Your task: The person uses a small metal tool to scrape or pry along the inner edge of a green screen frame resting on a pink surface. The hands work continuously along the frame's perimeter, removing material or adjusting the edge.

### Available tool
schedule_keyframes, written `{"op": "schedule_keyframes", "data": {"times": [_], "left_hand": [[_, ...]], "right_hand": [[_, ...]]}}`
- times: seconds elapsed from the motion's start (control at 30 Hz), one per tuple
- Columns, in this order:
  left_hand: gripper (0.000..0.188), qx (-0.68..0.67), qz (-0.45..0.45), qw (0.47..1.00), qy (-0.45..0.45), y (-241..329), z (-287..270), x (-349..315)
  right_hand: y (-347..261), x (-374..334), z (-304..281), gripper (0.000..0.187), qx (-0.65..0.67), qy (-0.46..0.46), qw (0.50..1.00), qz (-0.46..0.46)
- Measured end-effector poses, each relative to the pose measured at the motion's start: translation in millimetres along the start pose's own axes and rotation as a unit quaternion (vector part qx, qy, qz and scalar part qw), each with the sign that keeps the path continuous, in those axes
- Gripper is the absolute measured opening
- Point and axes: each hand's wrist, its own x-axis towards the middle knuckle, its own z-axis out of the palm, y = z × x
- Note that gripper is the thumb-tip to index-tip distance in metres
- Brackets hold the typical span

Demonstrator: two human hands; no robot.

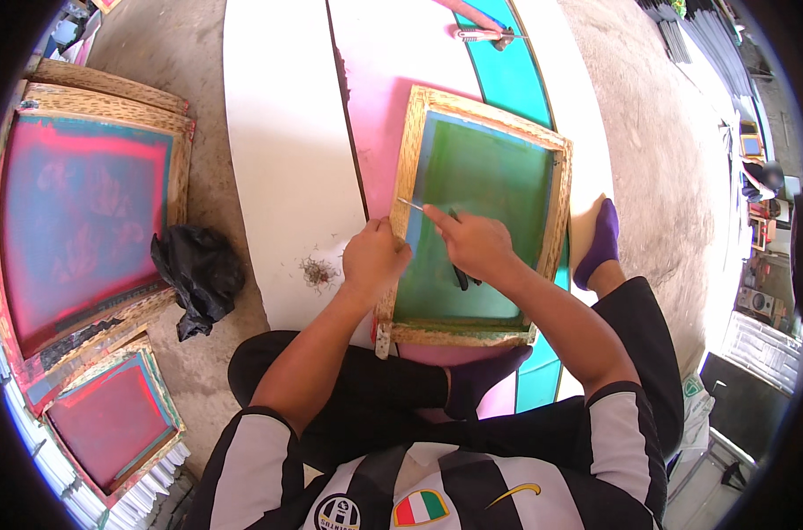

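A wooden screen-printing frame with green mesh lies in front of me on the boards. My right hand is closed around a tool with a thin metal shaft; its tip rests at the frame's left bar. Black handle-like parts show beneath that hand; whether they belong to the same tool, I cannot tell. My left hand is closed at the same bar, lower down, and anything between its fingers is hidden. Left of it is a small heap of thin dark bits, perhaps staples.
A screwdriver and a hammer lie at the far end of the boards. More screen frames stand on the left, with a black plastic bag beside them. My purple-socked foot is right of the frame.
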Motion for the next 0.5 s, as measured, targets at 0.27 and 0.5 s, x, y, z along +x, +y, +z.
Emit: {"op": "schedule_keyframes", "data": {"times": [0.27, 0.5], "left_hand": [[0.040, 0.011, -0.024, 0.999, -0.020, 7.2, -2.9, 2.4], [0.045, 0.041, -0.029, 0.998, -0.038, 5.8, -6.9, 1.9]], "right_hand": [[24.9, 12.8, -4.3, 0.042, 0.176, -0.066, 0.982, 0.010], [6.7, 12.8, -13.5, 0.038, -0.036, -0.082, 0.996, -0.001]]}}
